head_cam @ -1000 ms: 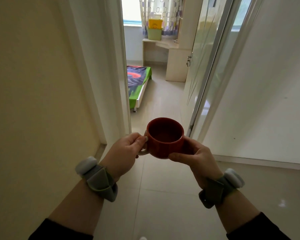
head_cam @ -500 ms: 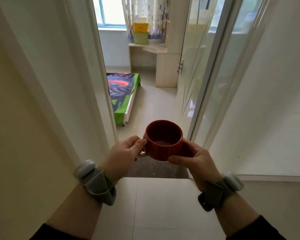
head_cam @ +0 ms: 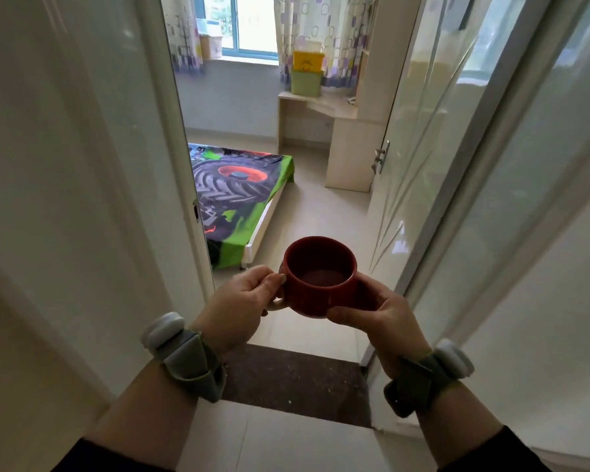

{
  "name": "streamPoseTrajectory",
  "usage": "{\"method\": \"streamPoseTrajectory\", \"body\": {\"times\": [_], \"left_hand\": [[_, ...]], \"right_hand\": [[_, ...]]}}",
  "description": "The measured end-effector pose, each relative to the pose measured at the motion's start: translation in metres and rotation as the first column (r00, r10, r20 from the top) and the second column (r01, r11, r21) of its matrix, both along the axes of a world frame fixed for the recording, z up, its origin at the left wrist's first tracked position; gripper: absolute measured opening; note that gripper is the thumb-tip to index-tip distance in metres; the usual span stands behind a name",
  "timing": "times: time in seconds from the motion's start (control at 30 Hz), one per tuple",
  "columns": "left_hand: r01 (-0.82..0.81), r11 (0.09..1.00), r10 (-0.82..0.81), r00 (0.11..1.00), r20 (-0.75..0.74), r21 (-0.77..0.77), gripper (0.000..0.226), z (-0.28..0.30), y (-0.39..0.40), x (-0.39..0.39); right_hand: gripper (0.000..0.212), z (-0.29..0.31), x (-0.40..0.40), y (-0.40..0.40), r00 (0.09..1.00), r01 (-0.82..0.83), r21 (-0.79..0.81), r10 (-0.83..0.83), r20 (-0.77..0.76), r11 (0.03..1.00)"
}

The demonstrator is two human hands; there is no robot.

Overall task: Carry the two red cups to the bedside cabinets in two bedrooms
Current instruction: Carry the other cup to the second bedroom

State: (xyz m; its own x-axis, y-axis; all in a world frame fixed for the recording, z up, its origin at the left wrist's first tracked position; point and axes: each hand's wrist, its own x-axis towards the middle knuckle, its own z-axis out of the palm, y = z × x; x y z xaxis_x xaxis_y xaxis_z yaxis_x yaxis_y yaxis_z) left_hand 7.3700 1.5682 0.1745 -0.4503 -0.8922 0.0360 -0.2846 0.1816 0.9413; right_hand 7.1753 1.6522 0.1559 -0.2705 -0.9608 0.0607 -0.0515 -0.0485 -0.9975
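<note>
Bedroom doorway, frame centre: bed mid-left, desk w/ bins beyond; no bedside cabinet in view. Left hand pinches the handle, right hand fingers wrapped on red cup, lower centre, upright; likely mid-carry, next: step in, find cabinet.

My left hand covered most of the red cup's handle, so only a pale sliver showed under my fingers. My right hand hid the cup's far right wall and its base. Whether anything sat in the cup, I couldn't tell; the bottom looked dim and murky. The door frame cut off the left half of the bed, and the open door masked the desk's right end. Both my sleeves ran out at the bottom edge. The yellow box's markings were too small to read.
</note>
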Motion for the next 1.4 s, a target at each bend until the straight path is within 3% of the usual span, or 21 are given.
{"method": "streamPoseTrajectory", "body": {"times": [0.23,0.37,0.7,1.4], "left_hand": [[0.033,0.998,-0.031,0.999,-0.041,0.050,0.028,-0.001,-0.119,-0.049],[0.038,0.998,-0.036,0.998,-0.052,0.041,0.028,0.001,-0.200,-0.072],[0.080,0.993,-0.081,0.997,0.010,0.085,0.026,0.000,-0.364,-0.136],[-0.045,0.999,0.044,0.999,0.024,0.029,0.028,0.001,-0.684,-0.335]], "right_hand": [[0.052,-0.006,-0.044,-0.119,1.000,0.018,-0.006,-0.018,-0.010,1.000],[0.059,-0.005,-0.065,-0.196,0.999,0.048,-0.008,-0.048,0.002,0.999],[0.060,-0.012,-0.128,-0.353,0.994,0.101,0.003,-0.101,0.045,0.995],[0.060,-0.006,-0.336,-0.694,0.989,-0.041,-0.047,0.047,0.139,0.998]]}}
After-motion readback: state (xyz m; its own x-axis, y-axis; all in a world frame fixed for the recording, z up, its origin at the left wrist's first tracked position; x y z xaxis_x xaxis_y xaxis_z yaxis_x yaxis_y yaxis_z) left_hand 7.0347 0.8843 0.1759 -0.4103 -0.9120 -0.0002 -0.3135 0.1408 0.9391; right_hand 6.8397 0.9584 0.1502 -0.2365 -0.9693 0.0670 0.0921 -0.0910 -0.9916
